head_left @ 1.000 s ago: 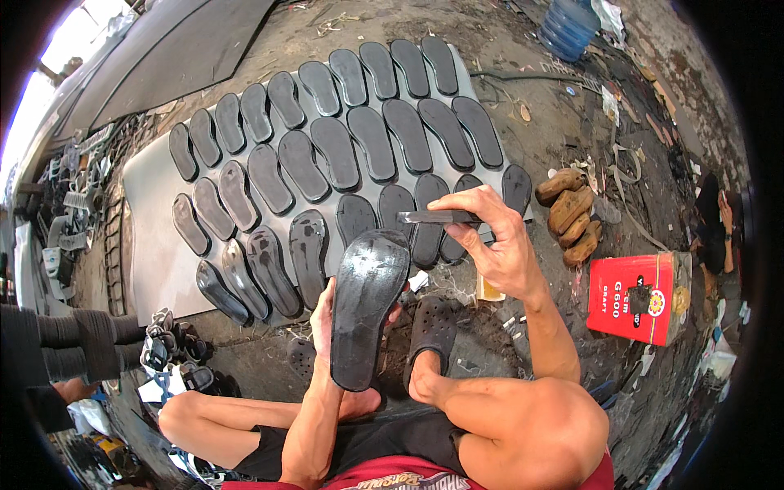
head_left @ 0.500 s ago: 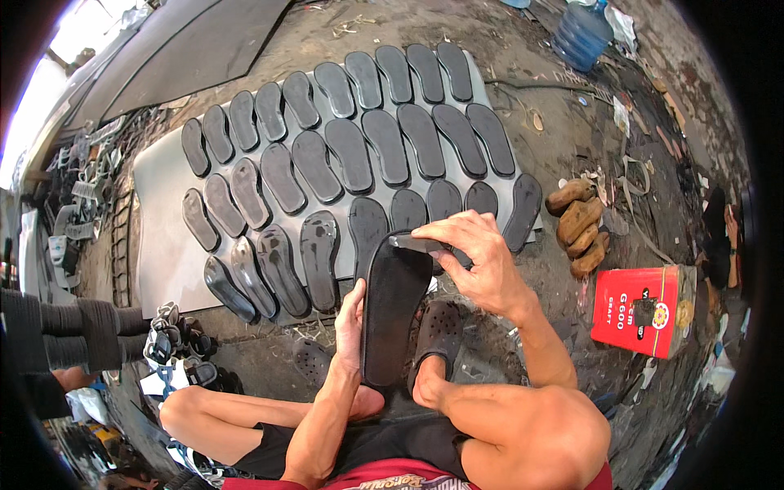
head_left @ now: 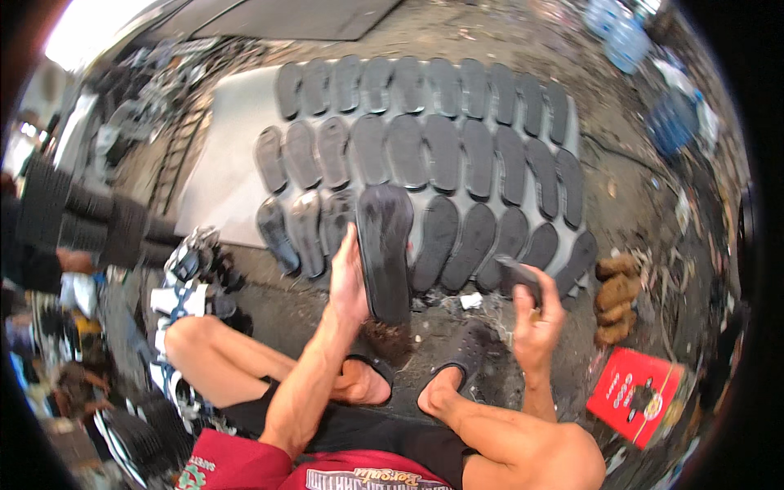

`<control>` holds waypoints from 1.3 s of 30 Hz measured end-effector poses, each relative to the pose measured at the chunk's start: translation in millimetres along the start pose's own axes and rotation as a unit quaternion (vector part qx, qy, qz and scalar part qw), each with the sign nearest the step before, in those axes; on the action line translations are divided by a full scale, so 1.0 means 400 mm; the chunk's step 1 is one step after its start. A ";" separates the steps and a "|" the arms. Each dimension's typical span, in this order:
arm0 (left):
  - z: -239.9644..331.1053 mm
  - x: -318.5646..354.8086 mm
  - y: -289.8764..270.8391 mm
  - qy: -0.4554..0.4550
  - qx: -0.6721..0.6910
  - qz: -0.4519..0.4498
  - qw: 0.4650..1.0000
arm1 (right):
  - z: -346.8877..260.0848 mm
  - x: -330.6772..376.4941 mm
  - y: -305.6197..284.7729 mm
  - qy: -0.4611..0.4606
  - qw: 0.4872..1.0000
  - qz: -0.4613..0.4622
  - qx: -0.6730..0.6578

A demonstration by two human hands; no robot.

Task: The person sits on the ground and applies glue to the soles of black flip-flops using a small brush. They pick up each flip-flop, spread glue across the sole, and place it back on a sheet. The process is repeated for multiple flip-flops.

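My left hand (head_left: pixel 349 282) grips a black shoe sole (head_left: pixel 385 253) by its left edge, held upright above the near edge of a grey sheet. The sole's face looks dark and smooth, with shinier patches near the top. Off to the right, clear of the sole, my right hand (head_left: pixel 539 322) pinches a small dark flat piece (head_left: pixel 520 278) between thumb and fingers; its exact kind is blurred. Several more black soles (head_left: pixel 443 155) lie in rows on the grey sheet (head_left: pixel 224 163), and the held sole covers part of the nearest row.
Wooden foot-shaped blocks (head_left: pixel 616 300) and a red can (head_left: pixel 635 396) sit at right. Blue water bottles (head_left: pixel 674 122) stand far right. Sandals and straps (head_left: pixel 196 265) pile up at left. My feet in dark clogs (head_left: pixel 469 351) flank a brown bristly patch (head_left: pixel 388 343).
My right hand has pulled away from the sole's top edge, down and to the right, with the dark piece. The left hand still holds the sole. The whole view has shifted.
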State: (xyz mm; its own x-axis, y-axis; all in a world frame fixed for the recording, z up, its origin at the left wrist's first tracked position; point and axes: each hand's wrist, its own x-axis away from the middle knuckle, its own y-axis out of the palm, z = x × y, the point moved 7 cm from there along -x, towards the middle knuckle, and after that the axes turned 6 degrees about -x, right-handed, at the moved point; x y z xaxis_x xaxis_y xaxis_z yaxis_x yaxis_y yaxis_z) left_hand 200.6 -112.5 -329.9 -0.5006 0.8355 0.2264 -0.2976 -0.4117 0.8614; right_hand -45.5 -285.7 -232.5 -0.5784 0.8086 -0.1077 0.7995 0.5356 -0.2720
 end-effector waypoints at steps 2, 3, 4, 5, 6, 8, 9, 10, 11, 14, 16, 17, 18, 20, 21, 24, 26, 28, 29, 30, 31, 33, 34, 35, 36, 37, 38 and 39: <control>0.147 -0.045 -0.037 0.015 0.041 -0.065 0.997 | 0.057 0.003 -0.033 0.007 0.999 0.030 -0.014; 0.233 -0.064 -0.080 0.054 0.029 -0.020 0.998 | 0.094 0.010 -0.050 0.004 0.999 0.045 -0.010; 0.318 -0.072 -0.107 0.045 -0.002 -0.083 0.996 | 0.074 0.007 -0.051 -0.062 0.995 0.060 0.041; 0.413 -0.071 -0.175 0.061 -0.037 -0.069 0.995 | 0.109 0.012 -0.050 -0.025 0.999 0.045 0.007; 0.495 -0.078 -0.256 0.055 -0.053 -0.070 0.995 | 0.140 0.024 -0.056 0.013 0.999 0.036 -0.022; 0.655 -0.067 -0.426 0.081 -0.103 0.007 0.991 | 0.156 0.039 -0.050 0.057 0.997 0.035 -0.036; 0.738 -0.038 -0.529 0.091 -0.115 0.057 0.988 | 0.169 0.042 -0.040 0.080 0.995 0.032 -0.048; 0.788 -0.024 -0.626 0.106 -0.186 0.180 0.960 | 0.177 0.049 -0.048 0.080 0.996 0.044 -0.026; 0.877 0.050 -0.730 0.093 -0.199 0.230 0.948 | 0.195 0.054 -0.037 0.084 0.995 0.040 -0.023; 0.872 0.047 -0.879 0.048 -0.250 0.420 0.871 | 0.205 0.063 -0.065 0.075 0.994 0.069 0.030; 0.904 0.097 -0.967 0.044 -0.246 0.464 0.850 | 0.199 0.059 -0.045 0.072 0.995 0.062 0.038; 0.886 0.091 -0.996 0.035 -0.240 0.478 0.844 | 0.198 0.061 -0.046 0.087 0.994 0.069 0.026; 0.883 0.086 -1.016 0.063 -0.266 0.497 0.824 | 0.196 0.057 -0.045 0.086 0.995 0.056 0.020; 0.815 -0.020 -1.008 0.110 -0.312 0.512 0.793 | 0.177 0.049 -0.068 0.079 0.995 0.050 0.024; 0.878 0.043 -1.040 0.068 -0.370 0.475 0.795 | 0.177 0.040 -0.047 0.084 0.995 0.040 0.022; 0.935 0.095 -1.078 0.144 -0.350 0.573 0.727 | 0.182 0.031 -0.024 0.097 0.995 0.030 -0.018; 0.949 0.112 -1.061 0.160 -0.377 0.613 0.676 | 0.171 0.025 -0.015 0.106 0.994 0.025 -0.011; 0.853 -0.007 -0.917 0.129 -0.446 0.637 0.616 | 0.161 0.030 -0.039 0.100 0.994 0.044 0.022; 0.876 -0.002 -0.928 0.148 -0.498 0.630 0.577 | 0.171 0.030 -0.039 0.097 0.994 0.040 0.020; 0.877 0.006 -0.915 0.115 -0.512 0.639 0.562 | 0.176 0.033 -0.039 0.094 0.995 0.037 0.019; 0.888 0.013 -0.894 0.132 -0.531 0.635 0.545 | 0.177 0.033 -0.035 0.095 0.995 0.036 0.016; 0.902 0.022 -0.847 0.188 -0.569 0.622 0.504 | 0.179 0.041 -0.028 0.098 0.994 0.038 0.014; 0.894 0.004 -0.803 0.228 -0.584 0.608 0.486 | 0.176 0.045 -0.035 0.092 0.994 0.048 0.028; 0.905 0.008 -0.770 0.270 -0.599 0.595 0.462 | 0.175 0.047 -0.044 0.087 0.994 0.054 0.038; 0.930 0.009 -0.739 0.292 -0.621 0.572 0.450 | 0.178 0.051 -0.053 0.082 0.994 0.060 0.046; 0.978 0.021 -0.705 0.315 -0.642 0.550 0.431 | 0.198 0.060 -0.071 0.089 0.993 0.066 0.036; 0.982 -0.006 -0.652 0.337 -0.661 0.518 0.425 | 0.221 0.073 -0.112 0.093 0.991 0.084 0.035; 0.999 -0.022 -0.591 0.325 -0.717 0.494 0.368 | 0.250 0.083 -0.147 0.099 0.989 0.102 0.034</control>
State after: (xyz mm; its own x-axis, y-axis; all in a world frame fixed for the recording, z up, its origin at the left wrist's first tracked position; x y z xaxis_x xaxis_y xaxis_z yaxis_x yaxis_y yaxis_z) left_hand 600.2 122.7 -354.1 -0.8904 -0.0520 -0.4521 0.4019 -0.5560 -0.7275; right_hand -127.9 -314.9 -315.8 -0.3572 0.9338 0.0198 0.8802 0.3436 -0.3273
